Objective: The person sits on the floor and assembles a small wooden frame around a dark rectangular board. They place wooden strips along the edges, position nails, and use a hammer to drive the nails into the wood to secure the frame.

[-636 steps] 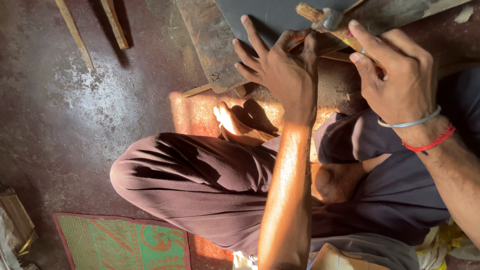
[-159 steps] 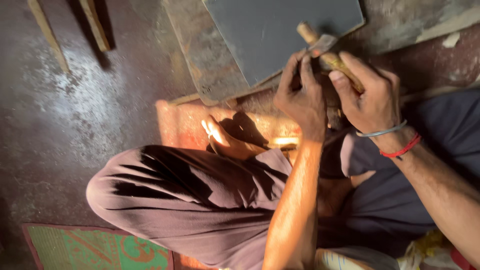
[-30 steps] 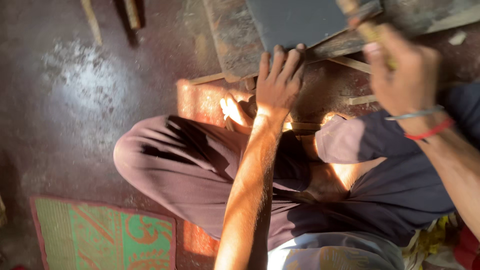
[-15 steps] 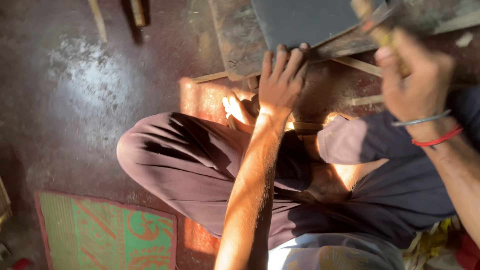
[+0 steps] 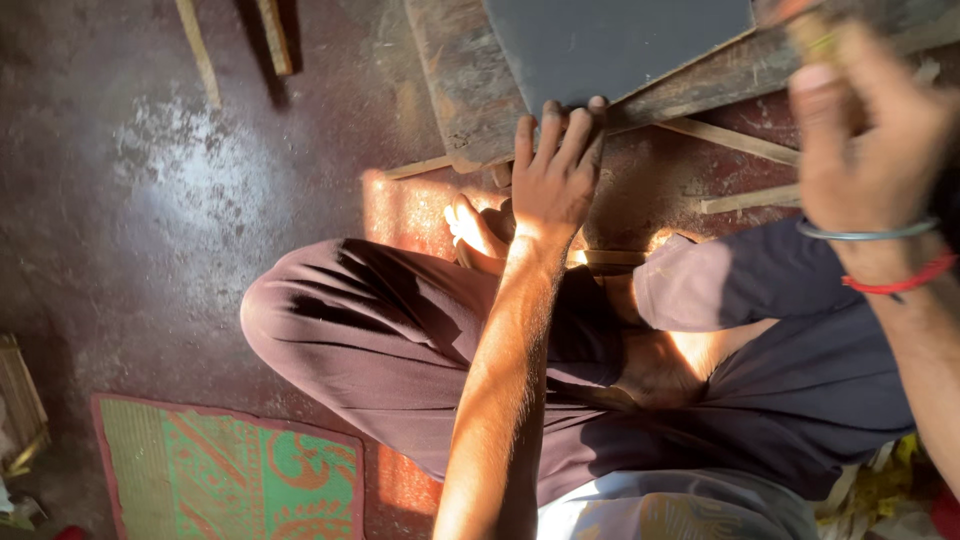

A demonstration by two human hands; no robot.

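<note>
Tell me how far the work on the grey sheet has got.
Done: the grey sheet lies flat on the worn wooden board. In hand: the left hand presses down at its near edge, while the right hand is raised and blurred, gripping a wooden handle. Left: cannot tell; no finished marks or cuts show.

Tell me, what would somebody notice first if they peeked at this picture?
Probably the left hand in the top middle, fingers spread and pressing the edge of a dark grey flat sheet on a worn wooden board. At top right, the blurred right hand is raised, gripping a wooden handle.
</note>
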